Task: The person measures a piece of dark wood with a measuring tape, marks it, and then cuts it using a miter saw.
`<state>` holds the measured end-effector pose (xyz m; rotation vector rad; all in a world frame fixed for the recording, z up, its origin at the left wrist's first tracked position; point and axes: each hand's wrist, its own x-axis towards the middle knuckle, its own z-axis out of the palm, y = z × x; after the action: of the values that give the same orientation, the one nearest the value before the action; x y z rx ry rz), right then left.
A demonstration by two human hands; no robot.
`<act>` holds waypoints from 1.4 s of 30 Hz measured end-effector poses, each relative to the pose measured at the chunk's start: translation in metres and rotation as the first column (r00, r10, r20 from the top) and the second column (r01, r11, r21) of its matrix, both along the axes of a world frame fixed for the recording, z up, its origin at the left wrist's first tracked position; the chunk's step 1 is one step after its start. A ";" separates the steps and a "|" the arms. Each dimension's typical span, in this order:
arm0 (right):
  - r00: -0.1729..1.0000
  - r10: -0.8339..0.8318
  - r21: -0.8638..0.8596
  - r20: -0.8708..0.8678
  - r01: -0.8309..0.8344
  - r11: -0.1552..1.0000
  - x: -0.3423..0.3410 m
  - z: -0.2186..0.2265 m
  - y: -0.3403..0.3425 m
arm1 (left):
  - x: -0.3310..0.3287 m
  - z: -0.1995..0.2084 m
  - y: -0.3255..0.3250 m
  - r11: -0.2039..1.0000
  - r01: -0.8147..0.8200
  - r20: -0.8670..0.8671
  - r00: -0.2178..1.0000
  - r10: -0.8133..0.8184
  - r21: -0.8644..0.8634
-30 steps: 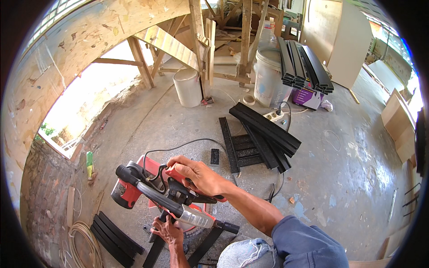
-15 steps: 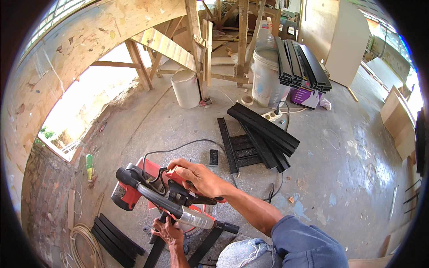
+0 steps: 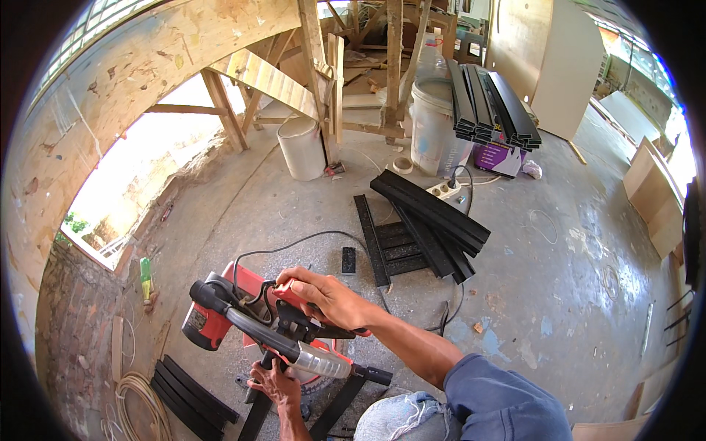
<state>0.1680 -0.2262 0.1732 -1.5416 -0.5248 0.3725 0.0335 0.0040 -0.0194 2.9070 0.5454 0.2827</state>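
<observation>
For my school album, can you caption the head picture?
Right hand gripping a red saw, left hand on a black strip.

And there's the saw (image 3: 257,329), its red plastic smooth with a soft sheen; the black strip (image 3: 255,417) beside it looks matt, while the piled black bars (image 3: 430,212) are dusty and grainy. Rough, worn concrete floor (image 3: 544,294) here, shining in patches! Coarse brick (image 3: 81,345) over left, stained plywood (image 3: 132,81) above, matt cloth sleeve (image 3: 500,397), faded denim (image 3: 404,420), smooth plastic bucket (image 3: 432,125).
</observation>
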 end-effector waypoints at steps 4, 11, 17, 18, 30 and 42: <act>0.999 -0.006 -0.016 -0.042 0.005 1.000 -0.004 0.004 -0.004 | 0.000 0.001 0.000 1.000 0.010 0.018 1.000 -0.010 -0.002; 1.000 -0.001 0.020 -0.025 0.001 1.000 -0.007 -0.006 -0.008 | -0.001 0.001 -0.001 1.000 0.019 0.058 0.998 -0.020 0.015; 1.000 0.004 0.047 -0.014 -0.003 0.999 -0.008 -0.015 -0.010 | 0.000 0.000 0.002 0.999 0.030 0.021 0.999 -0.029 -0.012; 1.000 0.000 0.086 0.001 0.000 0.996 -0.008 -0.019 -0.010 | 0.000 0.000 0.002 0.999 0.032 0.031 0.999 -0.031 -0.017; 1.000 0.001 0.119 0.007 -0.002 0.993 -0.023 -0.053 -0.029 | 0.000 0.001 -0.001 0.999 0.032 0.051 0.998 -0.031 -0.020; 1.000 -0.005 0.008 0.029 0.004 1.000 -0.007 -0.007 -0.004 | -0.007 -0.017 0.019 0.997 0.074 0.089 0.993 -0.077 0.033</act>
<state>0.1614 -0.2304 0.1663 -1.5418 -0.5448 0.3447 0.0266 0.0232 -0.0365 2.9184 0.4196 0.4123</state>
